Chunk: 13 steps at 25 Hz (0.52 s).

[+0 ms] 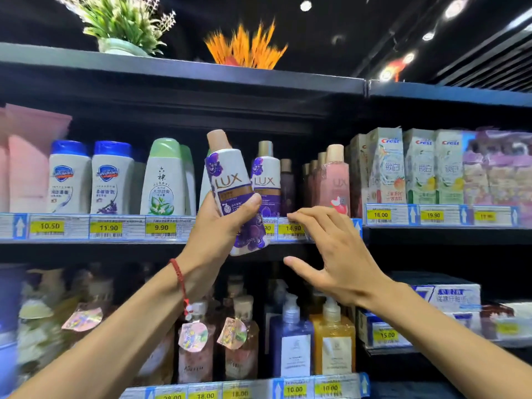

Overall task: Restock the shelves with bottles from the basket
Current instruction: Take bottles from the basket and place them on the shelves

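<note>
The left hand [221, 223] grips a purple Lux bottle [234, 191], tilted, in front of the shelf edge [115, 227], just beside a matching bottle [266, 180] on the shelf. The right hand [336, 254] hovers spread and empty.

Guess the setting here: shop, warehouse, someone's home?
Likely a shop's toiletries aisle: yellow price tags line the shelf edge, body-wash bottles stand in facing rows, and the left hand lifts a purple Lux bottle toward its match.
</note>
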### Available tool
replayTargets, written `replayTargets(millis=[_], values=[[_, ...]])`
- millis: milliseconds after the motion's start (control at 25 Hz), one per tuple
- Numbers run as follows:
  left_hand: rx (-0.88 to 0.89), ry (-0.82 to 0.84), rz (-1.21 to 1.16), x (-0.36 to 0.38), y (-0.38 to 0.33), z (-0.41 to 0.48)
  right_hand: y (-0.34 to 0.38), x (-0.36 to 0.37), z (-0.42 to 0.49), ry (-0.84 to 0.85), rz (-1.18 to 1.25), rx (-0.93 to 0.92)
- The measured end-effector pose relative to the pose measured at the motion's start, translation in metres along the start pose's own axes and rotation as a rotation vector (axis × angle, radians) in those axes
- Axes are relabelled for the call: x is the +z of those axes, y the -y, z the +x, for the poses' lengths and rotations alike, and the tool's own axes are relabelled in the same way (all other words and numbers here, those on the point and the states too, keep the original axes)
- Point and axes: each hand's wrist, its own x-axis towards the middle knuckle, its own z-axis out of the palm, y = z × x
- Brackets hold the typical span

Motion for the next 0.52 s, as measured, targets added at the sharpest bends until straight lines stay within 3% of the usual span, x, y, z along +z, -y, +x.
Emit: replayTargets(millis=[280, 520], values=[[0.089, -0.114, 0.140, 0.003, -0.009, 0.009, -0.014, 0.013, 0.000, -0.078, 0.039, -0.065], [0.091, -0.170, 0.248, 0.024, -0.028, 0.030, -0.033, 0.009, -0.003, -0.042, 0.055, -0.168]])
